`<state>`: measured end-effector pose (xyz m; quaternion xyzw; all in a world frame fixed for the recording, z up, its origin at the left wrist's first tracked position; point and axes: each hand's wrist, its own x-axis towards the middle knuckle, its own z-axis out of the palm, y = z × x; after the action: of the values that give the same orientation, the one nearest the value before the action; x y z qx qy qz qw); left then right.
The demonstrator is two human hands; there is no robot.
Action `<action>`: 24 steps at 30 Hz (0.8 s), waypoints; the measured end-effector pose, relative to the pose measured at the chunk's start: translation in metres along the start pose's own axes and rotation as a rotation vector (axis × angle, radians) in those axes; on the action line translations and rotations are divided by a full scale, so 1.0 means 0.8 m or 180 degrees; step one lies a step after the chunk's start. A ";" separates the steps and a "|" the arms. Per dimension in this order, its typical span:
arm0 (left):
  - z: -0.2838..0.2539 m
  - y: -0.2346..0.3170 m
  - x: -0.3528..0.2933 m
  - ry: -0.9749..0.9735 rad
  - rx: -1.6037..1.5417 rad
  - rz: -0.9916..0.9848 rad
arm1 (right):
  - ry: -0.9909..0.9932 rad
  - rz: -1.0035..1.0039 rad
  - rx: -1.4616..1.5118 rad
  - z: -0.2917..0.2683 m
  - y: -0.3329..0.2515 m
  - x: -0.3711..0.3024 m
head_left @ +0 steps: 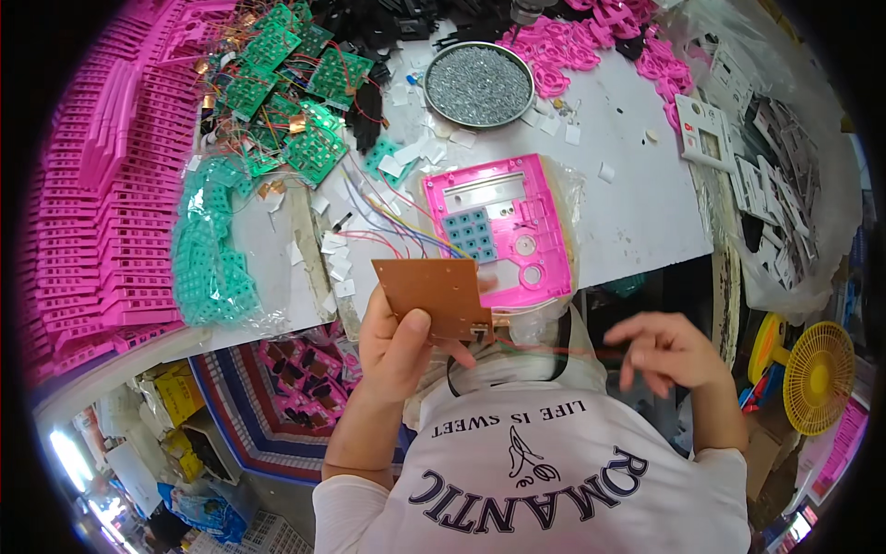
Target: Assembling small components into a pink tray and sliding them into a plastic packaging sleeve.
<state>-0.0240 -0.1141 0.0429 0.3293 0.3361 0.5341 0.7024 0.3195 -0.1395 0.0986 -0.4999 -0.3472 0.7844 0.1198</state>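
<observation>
My left hand (399, 337) grips a brown circuit board (434, 297), thumb on its plain face and fingers behind. Red, yellow, blue and white wires (406, 217) run from the board's far edge over the table. Just beyond it lies a pink plastic casing (544, 208), inner side up, with a blue-grey rubber keypad (470, 235) in it. To the right, above my lap, my right hand (669, 349) hangs with fingers loosely bent and apart, somewhat blurred. Thin reddish wires (563, 350) stretch from near the board toward its fingertips; I see no grip on them.
A round tray of small screws (480, 85) stands at the back. Green circuit boards (314, 143), teal keypads (217, 245) and stacked pink casings (111, 203) crowd the left. Pink parts (563, 46) lie far right, by a bag of white panels (775, 185). A yellow fan (818, 379) stands lower right.
</observation>
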 end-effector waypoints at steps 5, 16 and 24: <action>-0.006 -0.011 0.000 -0.0531 -0.0190 -0.0142 | 0.1667 -0.2015 -0.3292 -0.007 -0.014 0.038; -0.002 -0.015 -0.009 -0.0940 0.1959 -0.0448 | -0.0894 -0.1899 -0.1404 0.048 -0.081 0.163; 0.000 -0.032 -0.019 -0.0179 0.2128 0.0043 | 0.0034 -0.1651 0.0216 0.070 -0.046 0.175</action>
<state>-0.0137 -0.1344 0.0238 0.5582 0.4710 0.3896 0.5610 0.1989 -0.0615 0.0397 -0.3940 -0.4366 0.7360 0.3354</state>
